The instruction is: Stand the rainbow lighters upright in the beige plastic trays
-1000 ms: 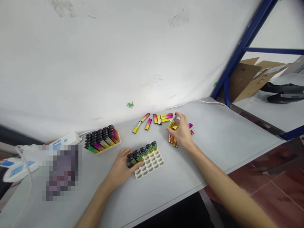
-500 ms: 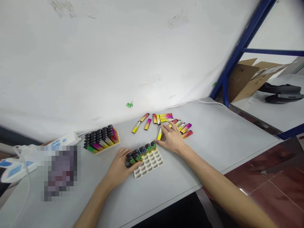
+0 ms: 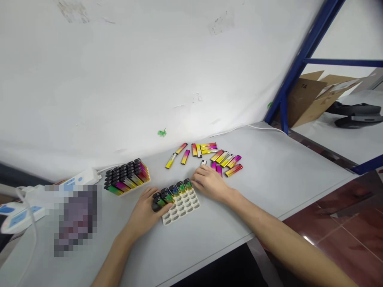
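A white tray (image 3: pixel 182 208) with oval holes holds several green and blue lighters (image 3: pixel 174 190) upright along its back and left side. My left hand (image 3: pixel 146 211) is wrapped round the tray's left end, its thumb against the front lighters. Just right of the tray, my right hand (image 3: pixel 209 181) has its fingers curled together over a lighter, whose silvery end (image 3: pixel 204 162) shows above them. Loose red, yellow and purple lighters (image 3: pixel 234 170) lie on the table behind and to the right of my right hand.
A full tray of lighters (image 3: pixel 127 177) stands at the left. Beyond it are white power strips (image 3: pixel 79 178) with cables and a blurred-out object (image 3: pixel 78 217). The wall (image 3: pixel 134 79) rises behind. At the right are a blue frame (image 3: pixel 299 67) and a cardboard box (image 3: pixel 308 99).
My right hand has moved toward me and left, from the loose lighters to beside the tray, and its fingers have closed. The tray and my left hand have shifted slightly left.
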The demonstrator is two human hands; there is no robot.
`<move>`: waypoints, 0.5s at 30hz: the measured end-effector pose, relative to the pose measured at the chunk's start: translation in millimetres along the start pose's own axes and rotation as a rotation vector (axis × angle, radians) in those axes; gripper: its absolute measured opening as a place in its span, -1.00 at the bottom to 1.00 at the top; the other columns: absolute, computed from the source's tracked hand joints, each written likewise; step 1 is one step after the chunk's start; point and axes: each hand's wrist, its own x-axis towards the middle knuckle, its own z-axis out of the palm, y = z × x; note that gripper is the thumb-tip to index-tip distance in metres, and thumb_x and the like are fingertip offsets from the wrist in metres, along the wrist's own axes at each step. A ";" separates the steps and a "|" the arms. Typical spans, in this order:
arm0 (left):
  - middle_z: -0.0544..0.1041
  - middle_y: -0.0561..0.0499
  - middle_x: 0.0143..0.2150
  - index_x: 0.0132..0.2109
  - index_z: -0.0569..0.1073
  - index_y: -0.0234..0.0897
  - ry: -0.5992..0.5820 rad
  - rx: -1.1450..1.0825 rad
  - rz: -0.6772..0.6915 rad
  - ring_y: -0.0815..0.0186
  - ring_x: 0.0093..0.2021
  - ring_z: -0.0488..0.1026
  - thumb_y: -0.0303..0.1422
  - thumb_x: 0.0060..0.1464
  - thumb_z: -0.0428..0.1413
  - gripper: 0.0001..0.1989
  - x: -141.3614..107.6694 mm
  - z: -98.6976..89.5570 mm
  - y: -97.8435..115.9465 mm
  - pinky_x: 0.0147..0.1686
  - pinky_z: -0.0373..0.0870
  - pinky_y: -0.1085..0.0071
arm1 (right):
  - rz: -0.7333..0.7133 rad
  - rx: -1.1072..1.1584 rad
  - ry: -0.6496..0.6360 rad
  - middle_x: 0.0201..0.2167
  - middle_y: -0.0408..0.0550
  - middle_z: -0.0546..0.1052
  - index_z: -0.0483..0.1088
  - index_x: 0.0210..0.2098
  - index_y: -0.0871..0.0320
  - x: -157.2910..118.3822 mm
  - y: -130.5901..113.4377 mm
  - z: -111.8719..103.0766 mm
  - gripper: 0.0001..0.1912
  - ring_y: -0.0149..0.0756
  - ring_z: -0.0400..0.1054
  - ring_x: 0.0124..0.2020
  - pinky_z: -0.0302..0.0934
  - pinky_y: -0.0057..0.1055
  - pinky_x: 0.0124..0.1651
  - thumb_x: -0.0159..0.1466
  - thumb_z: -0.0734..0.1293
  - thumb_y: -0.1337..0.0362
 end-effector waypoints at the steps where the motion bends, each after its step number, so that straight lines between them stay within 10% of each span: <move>1: 0.54 -0.02 -0.16 -0.26 0.53 -0.18 0.010 0.000 -0.010 0.12 -0.05 0.42 -0.03 0.16 0.12 -0.69 -0.7 -1.1 -2.1 -0.01 0.38 0.19 | -0.019 0.014 -0.017 -0.31 -0.02 0.54 0.52 -0.25 0.15 0.0 -1.7 -0.4 -0.77 -0.24 0.27 -0.22 0.15 -0.30 -0.17 0.41 0.25 0.23; 15: 0.57 0.01 -0.16 -0.23 0.51 -0.15 0.067 -0.004 -0.027 0.14 -0.09 0.49 -0.13 0.11 0.15 -0.78 0.1 -3.1 -5.8 -0.08 0.43 0.21 | -0.067 0.104 -0.089 -0.28 -0.02 0.53 0.47 -0.17 0.16 -2.1 -10.3 -4.8 -0.83 -0.23 0.31 -0.20 0.18 -0.28 -0.09 0.37 0.28 0.23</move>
